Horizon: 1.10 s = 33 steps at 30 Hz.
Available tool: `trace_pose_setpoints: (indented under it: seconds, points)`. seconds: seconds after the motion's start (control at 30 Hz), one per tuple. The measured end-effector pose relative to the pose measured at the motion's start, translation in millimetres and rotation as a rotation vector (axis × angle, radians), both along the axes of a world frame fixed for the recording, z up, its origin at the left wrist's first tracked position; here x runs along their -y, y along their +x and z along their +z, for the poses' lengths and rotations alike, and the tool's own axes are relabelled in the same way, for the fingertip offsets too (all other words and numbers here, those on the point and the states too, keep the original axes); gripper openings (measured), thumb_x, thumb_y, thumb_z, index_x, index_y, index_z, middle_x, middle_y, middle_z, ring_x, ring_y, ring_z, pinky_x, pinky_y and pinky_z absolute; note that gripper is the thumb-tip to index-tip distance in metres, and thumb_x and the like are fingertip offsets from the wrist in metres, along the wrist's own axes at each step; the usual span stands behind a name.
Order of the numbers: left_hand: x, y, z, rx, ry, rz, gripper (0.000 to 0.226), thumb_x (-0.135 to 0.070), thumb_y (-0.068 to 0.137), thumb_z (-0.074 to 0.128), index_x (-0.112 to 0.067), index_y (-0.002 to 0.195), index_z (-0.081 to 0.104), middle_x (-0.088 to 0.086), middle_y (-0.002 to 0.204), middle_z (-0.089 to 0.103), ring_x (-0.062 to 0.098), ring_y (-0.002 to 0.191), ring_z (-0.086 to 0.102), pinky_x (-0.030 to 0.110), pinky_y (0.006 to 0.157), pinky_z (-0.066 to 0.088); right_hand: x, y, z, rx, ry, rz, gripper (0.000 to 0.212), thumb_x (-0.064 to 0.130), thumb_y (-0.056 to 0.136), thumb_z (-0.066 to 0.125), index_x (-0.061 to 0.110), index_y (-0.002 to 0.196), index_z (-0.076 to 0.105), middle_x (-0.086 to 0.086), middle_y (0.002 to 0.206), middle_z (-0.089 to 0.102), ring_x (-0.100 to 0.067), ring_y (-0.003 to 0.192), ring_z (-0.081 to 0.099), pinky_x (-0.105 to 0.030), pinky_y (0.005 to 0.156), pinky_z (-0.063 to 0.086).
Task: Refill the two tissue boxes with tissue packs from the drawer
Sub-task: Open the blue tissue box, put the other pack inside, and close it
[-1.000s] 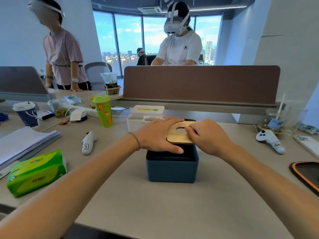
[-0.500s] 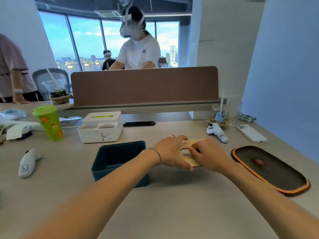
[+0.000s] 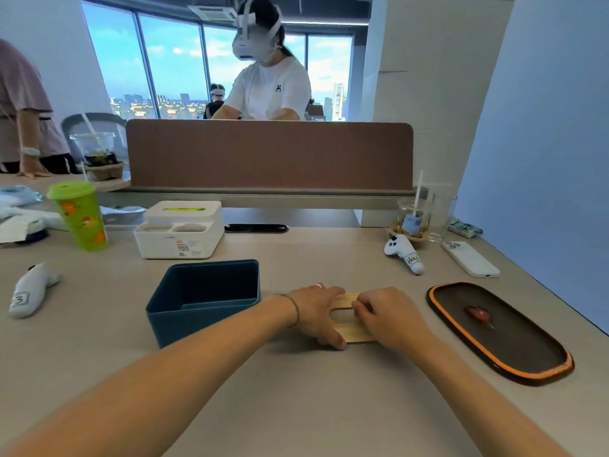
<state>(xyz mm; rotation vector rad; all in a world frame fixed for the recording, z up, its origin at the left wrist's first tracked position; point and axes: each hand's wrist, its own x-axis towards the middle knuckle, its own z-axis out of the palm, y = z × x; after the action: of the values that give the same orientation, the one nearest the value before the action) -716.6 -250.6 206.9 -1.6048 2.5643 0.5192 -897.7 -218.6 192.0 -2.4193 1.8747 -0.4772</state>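
Note:
A dark blue tissue box (image 3: pixel 184 319) stands open and empty on the desk, its lid off. Just right of it lies the wooden lid (image 3: pixel 350 332) with an oval slot, flat on the desk. My left hand (image 3: pixel 318 313) and my right hand (image 3: pixel 384 316) both hold the lid, one at each end. Behind the blue box sits a white tissue box (image 3: pixel 179 230) with its lid on and a green strip showing in the slot. No tissue pack is in view.
A green lidded cup (image 3: pixel 79 216) stands at the left. White controllers lie at the far left (image 3: pixel 28 290) and back right (image 3: pixel 403 253). A black tray with an orange rim (image 3: pixel 534 364), a phone (image 3: pixel 469 258) and a glass (image 3: pixel 412 219) occupy the right. A brown divider (image 3: pixel 268 155) runs behind.
Both hands lifted the wooden lid off the blue box, carried it right and brought it down flat on the desk. The view swung right; the green tissue pack left the frame.

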Motion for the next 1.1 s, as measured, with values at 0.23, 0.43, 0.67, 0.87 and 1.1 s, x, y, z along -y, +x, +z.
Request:
trace_pose_setpoints:
  seconds: [0.23, 0.43, 0.67, 0.87, 1.1]
  points:
    - [-11, 27, 43, -0.123, -0.481, 0.119, 0.061, -0.058, 0.092, 0.051, -0.028, 0.144, 0.042, 0.005, 0.139, 0.054, 0.024, 0.121, 0.056, 0.042, 0.102, 0.046, -7, 26, 35, 0.202, -0.242, -0.008, 0.028, 0.045, 0.095, 0.043, 0.031, 0.105, 0.066, 0.012, 0.093, 0.069, -0.01, 0.083, 0.063, -0.036, 0.069, 0.053]
    - [-37, 101, 57, -0.219, -0.679, 0.328, 0.048, -0.044, 0.094, 0.051, -0.025, 0.138, 0.051, 0.005, 0.131, 0.059, 0.023, 0.116, 0.057, 0.04, 0.103, 0.044, -8, 92, 60, 0.277, -0.34, 0.038, 0.039, 0.046, 0.097, 0.046, 0.028, 0.131, 0.056, 0.005, 0.121, 0.067, -0.015, 0.107, 0.061, -0.033, 0.086, 0.05]
    - [-71, 198, 58, -0.218, -0.676, 0.508, 0.046, -0.042, 0.093, 0.052, -0.027, 0.136, 0.05, 0.003, 0.132, 0.057, 0.024, 0.118, 0.053, 0.04, 0.103, 0.043, -23, 197, 69, 0.291, -0.339, 0.177, 0.044, 0.045, 0.096, 0.05, 0.028, 0.137, 0.051, 0.004, 0.128, 0.064, -0.017, 0.114, 0.058, -0.034, 0.096, 0.047]
    - [-113, 273, 64, -0.233, -0.65, 0.634, 0.047, -0.037, 0.093, 0.053, -0.025, 0.139, 0.048, 0.005, 0.137, 0.053, 0.026, 0.126, 0.05, 0.04, 0.107, 0.038, -40, 286, 72, 0.304, -0.31, 0.335, 0.049, 0.045, 0.095, 0.051, 0.027, 0.14, 0.049, 0.003, 0.137, 0.059, -0.02, 0.123, 0.053, -0.041, 0.103, 0.045]
    - [-177, 367, 55, -0.191, -0.649, 0.831, 0.05, -0.036, 0.091, 0.054, -0.025, 0.139, 0.05, 0.008, 0.134, 0.058, 0.028, 0.124, 0.052, 0.042, 0.105, 0.04, -65, 397, 72, 0.357, -0.23, 0.531, 0.048, 0.04, 0.091, 0.053, 0.025, 0.136, 0.052, -0.001, 0.13, 0.062, -0.021, 0.119, 0.056, -0.042, 0.1, 0.045]
